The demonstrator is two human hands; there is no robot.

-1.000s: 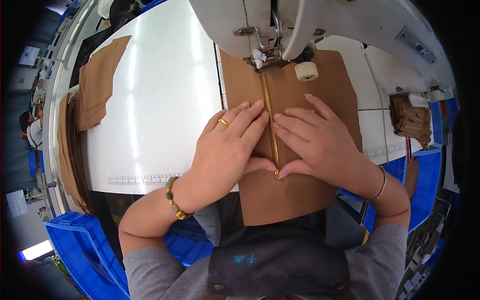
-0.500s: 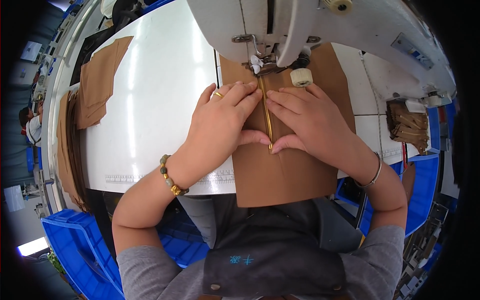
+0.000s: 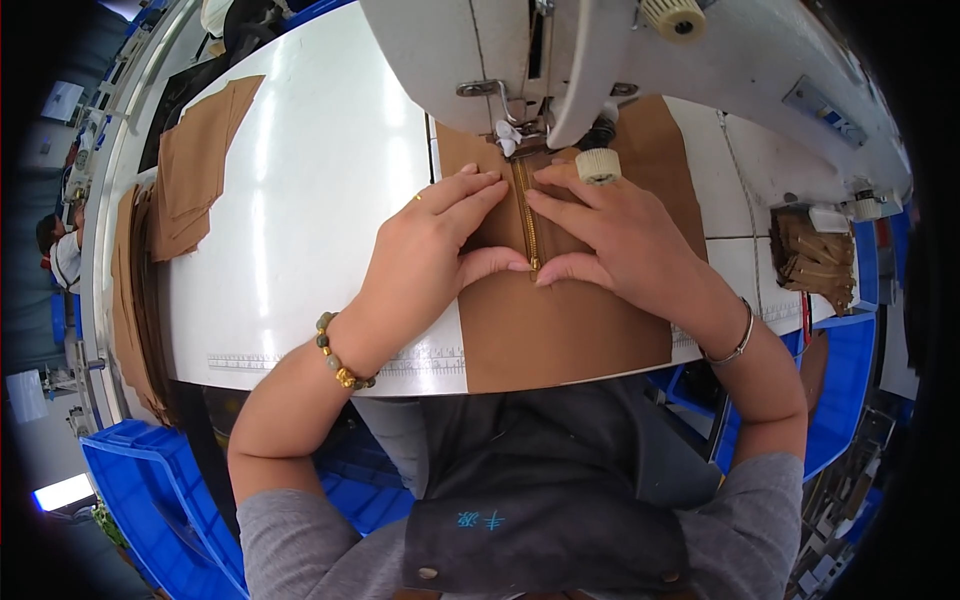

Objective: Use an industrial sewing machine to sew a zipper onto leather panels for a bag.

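A brown panel (image 3: 565, 340) lies on the white work table under the sewing machine, with a gold-toothed zipper (image 3: 530, 225) running down it toward the presser foot (image 3: 520, 142). My left hand (image 3: 430, 255) lies flat on the left side of the zipper, fingers apart and pressing on the panel, its thumb by the zipper's lower end. My right hand (image 3: 625, 250) mirrors it on the right, fingers spread on the panel and thumb tip near the same end. A white knob (image 3: 598, 165) hangs just above my right fingertips.
Brown cut pieces (image 3: 195, 160) and a taller stack (image 3: 135, 300) lie on the left of the table (image 3: 300, 180). At the right is a bundle of brown strips (image 3: 812, 255). Blue bins (image 3: 150, 470) stand below both sides. A co-worker (image 3: 62, 250) is at the far left.
Both hands and the panel have moved away from me toward the needle, so more of the zipper is under the machine. The hands keep their spread shape beside the zipper.
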